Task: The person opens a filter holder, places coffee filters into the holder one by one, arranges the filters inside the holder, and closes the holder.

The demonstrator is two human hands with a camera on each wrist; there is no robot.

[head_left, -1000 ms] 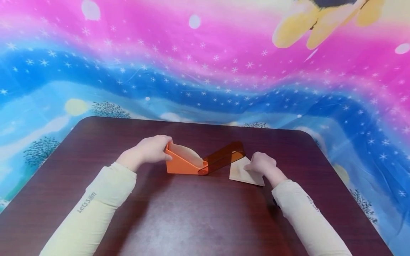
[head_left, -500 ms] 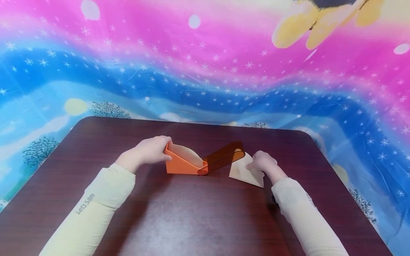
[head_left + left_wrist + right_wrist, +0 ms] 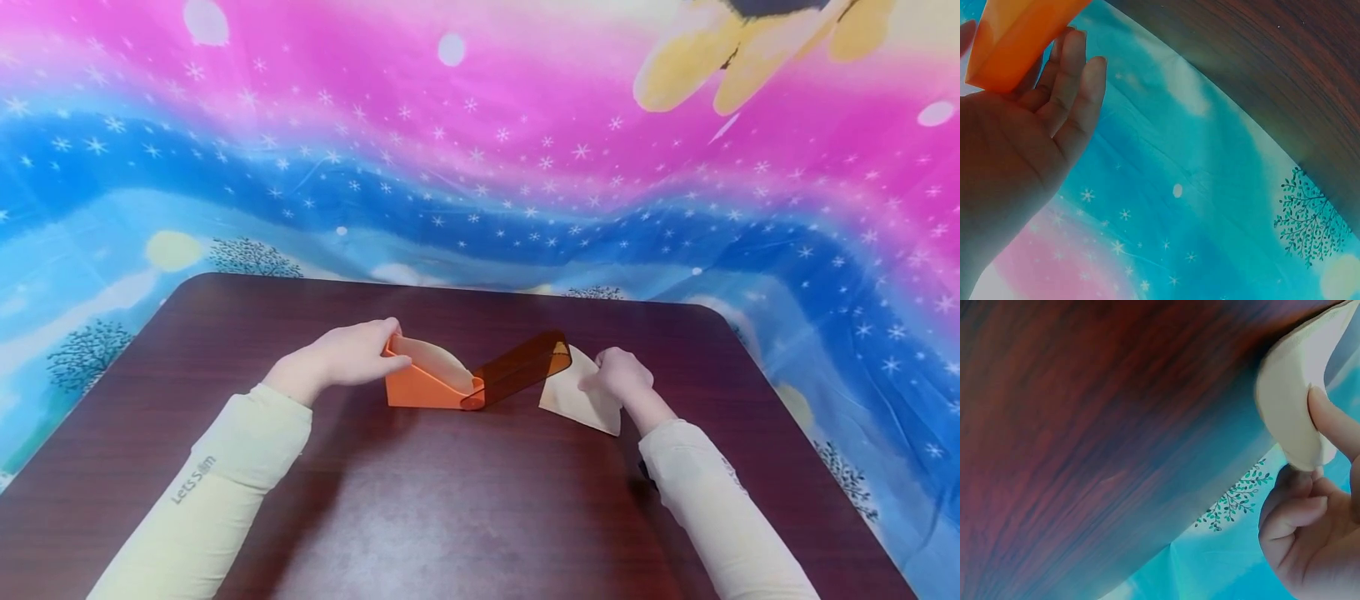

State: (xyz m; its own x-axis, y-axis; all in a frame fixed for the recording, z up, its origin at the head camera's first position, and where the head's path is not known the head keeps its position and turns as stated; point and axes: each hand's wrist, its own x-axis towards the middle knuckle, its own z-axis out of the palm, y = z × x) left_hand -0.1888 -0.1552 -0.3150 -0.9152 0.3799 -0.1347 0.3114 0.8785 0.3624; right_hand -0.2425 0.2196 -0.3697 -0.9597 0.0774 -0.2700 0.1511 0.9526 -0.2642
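In the head view an orange coffee filter holder (image 3: 423, 387) stands on the table, its see-through brown lid (image 3: 517, 371) swung out to the right. Pale coffee filters (image 3: 435, 360) sit inside it. My left hand (image 3: 348, 350) holds the holder's tall left end, thumb at the near side and fingers at the far side. The left wrist view shows the orange wall (image 3: 1016, 47) within that hand (image 3: 1029, 125). To the right of the lid, my right hand (image 3: 618, 377) pinches a tan paper coffee filter (image 3: 577, 396) between thumb and fingers. The right wrist view shows this filter (image 3: 1294, 394) bending.
A dark brown wooden table (image 3: 420, 500) with rounded far corners lies under both hands. Behind and around it hangs a pink and blue printed cloth (image 3: 450, 167) with snowflakes and trees.
My right hand has shifted slightly right and the filter has tilted, its lower left corner moving up and right. My left thumb has straightened out along the holder's near side.
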